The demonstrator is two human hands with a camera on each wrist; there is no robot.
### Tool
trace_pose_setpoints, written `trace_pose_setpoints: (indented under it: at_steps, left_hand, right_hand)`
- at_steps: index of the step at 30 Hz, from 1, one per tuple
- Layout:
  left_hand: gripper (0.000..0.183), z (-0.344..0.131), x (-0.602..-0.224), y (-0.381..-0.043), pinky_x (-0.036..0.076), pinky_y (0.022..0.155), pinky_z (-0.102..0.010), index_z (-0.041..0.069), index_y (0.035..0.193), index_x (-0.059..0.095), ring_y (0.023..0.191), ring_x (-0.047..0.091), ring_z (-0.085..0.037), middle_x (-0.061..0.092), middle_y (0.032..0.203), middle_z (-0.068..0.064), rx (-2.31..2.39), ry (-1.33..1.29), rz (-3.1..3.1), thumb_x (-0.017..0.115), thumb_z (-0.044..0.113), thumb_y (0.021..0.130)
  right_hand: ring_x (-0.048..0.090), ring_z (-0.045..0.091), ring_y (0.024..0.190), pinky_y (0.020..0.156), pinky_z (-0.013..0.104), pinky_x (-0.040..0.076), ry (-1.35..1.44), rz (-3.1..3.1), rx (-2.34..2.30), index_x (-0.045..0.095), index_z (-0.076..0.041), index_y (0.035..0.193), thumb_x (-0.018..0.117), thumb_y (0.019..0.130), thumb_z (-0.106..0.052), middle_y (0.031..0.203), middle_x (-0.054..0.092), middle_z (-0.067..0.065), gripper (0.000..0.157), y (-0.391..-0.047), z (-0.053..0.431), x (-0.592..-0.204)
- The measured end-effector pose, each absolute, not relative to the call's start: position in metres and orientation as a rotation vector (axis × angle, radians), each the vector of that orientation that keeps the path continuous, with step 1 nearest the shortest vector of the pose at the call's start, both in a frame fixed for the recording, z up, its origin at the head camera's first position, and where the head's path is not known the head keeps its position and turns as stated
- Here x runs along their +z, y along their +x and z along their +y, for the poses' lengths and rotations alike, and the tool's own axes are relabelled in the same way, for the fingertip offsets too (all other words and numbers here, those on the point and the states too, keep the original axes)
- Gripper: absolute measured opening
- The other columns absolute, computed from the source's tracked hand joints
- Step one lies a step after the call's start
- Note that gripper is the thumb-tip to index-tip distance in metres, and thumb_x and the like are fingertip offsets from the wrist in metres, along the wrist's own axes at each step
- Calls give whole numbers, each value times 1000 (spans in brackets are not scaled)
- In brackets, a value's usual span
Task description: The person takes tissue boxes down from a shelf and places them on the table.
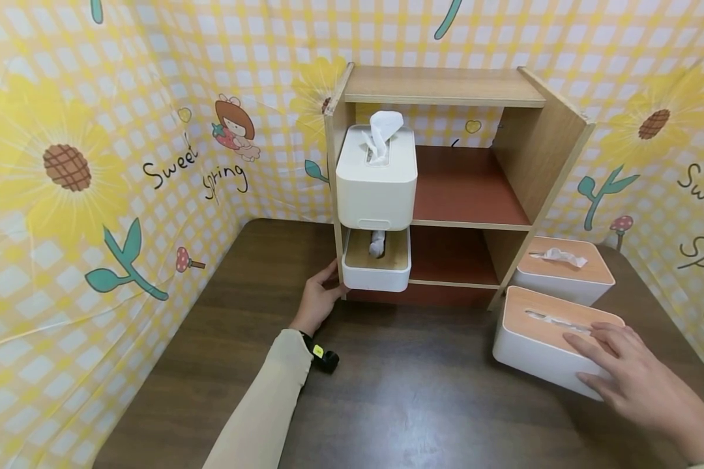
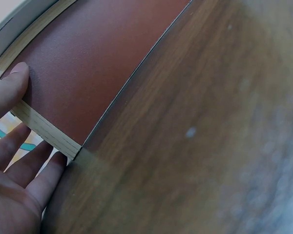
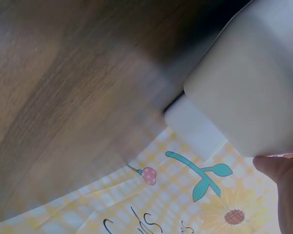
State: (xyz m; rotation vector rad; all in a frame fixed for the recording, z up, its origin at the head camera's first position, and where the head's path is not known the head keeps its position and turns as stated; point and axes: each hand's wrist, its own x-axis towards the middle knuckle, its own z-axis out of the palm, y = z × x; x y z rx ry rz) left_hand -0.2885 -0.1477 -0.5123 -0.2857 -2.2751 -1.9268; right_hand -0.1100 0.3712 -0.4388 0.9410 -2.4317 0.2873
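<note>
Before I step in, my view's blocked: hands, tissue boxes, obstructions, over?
Left hand gripping shelf unit, left side. Right hand holding nearer tissue box. Farther box close behind it.

Your right hand (image 3: 289, 195) sits at the right edge, mostly cut off, one digit against the lower edge of a large white box (image 3: 254, 83). Box runs out of frame, slightly blurred. Past its corner you've got a second white box (image 3: 193, 123), partly covered; can't tell if they touch. Brown wood-grain table (image 3: 63, 97) fills the left. Below: yellow-and-white checked cloth (image 3: 122, 192), printed with a yellow flower (image 3: 234, 217), green stem (image 3: 201, 171), pink mushroom (image 3: 149, 175), cropped black lettering.
</note>
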Motion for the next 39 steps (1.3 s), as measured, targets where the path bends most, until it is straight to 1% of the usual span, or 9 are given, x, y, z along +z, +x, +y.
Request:
trace_pose_setpoints:
  at_steps: [3, 8, 9, 13, 17, 22, 26, 33, 39]
  left_hand:
    - [62, -148, -512, -289, 51, 81, -30, 23, 143, 50, 117, 54, -21, 62, 128, -6, -1927, -281, -2282, 75, 10, 87]
    - [62, -147, -510, -289, 51, 82, -32, 21, 143, 50, 118, 54, -25, 60, 130, -9, -1927, -294, -2283, 74, 10, 87]
    - [62, -148, -510, -289, 51, 82, -32, 21, 143, 50, 118, 54, -25, 60, 130, -10, -1927, -298, -2281, 74, 9, 87]
    - [63, -148, -511, -290, 51, 82, -31, 21, 143, 50, 119, 53, -24, 60, 131, -9, -1924, -297, -2283, 75, 10, 87]
    - [63, -147, -511, -290, 51, 82, -30, 21, 144, 50, 120, 53, -23, 60, 131, -6, -1910, -285, -2290, 74, 9, 87]
    - [62, -147, -511, -290, 51, 83, -33, 21, 144, 50, 120, 53, -22, 60, 131, -6, -1896, -283, -2295, 74, 9, 87]
    - [63, -147, -510, -290, 50, 83, -33, 21, 143, 50, 119, 54, -23, 60, 130, -7, -1884, -275, -2299, 74, 8, 87]
    - [63, -146, -510, -290, 51, 80, -31, 19, 144, 50, 116, 55, -25, 61, 129, -9, -1873, -273, -2294, 73, 6, 87]
    - [63, -147, -510, -288, 51, 80, -30, 20, 144, 49, 118, 54, -25, 60, 130, -9, -1920, -267, -2301, 73, 7, 87]
  right_hand:
    - [45, 38, 107, 115, 35, 12, 945, -2427, 285, 64, -10, 129, 40, 98, -59, 112, 56, 18, 62, -111, 374, -439]
    - [45, 37, 103, 109, 19, 12, 932, -2431, 288, 64, -9, 127, 39, 98, -60, 112, 55, 17, 64, -111, 378, -440]
    - [45, 36, 102, 108, 18, 12, 932, -2430, 289, 64, -9, 127, 38, 98, -61, 111, 55, 17, 65, -111, 379, -441]
    - [45, 34, 104, 112, 23, 11, 925, -2442, 281, 63, -9, 128, 38, 98, -61, 110, 55, 15, 65, -110, 381, -441]
    - [44, 33, 106, 113, 24, 10, 905, -2478, 268, 62, -10, 130, 37, 97, -62, 111, 55, 13, 67, -109, 383, -440]
    - [45, 30, 103, 110, 18, 11, 914, -2478, 256, 62, -8, 131, 35, 98, -62, 107, 55, 10, 69, -111, 386, -439]
    - [46, 31, 100, 107, 14, 13, 944, -2447, 251, 62, -5, 130, 35, 98, -61, 104, 56, 11, 70, -113, 389, -440]
    - [46, 34, 103, 107, 13, 15, 968, -2424, 236, 63, -3, 126, 35, 98, -61, 104, 56, 13, 70, -118, 395, -442]
    - [48, 31, 101, 106, 12, 17, 998, -2400, 240, 63, -1, 123, 36, 97, -62, 105, 58, 13, 72, -121, 399, -443]
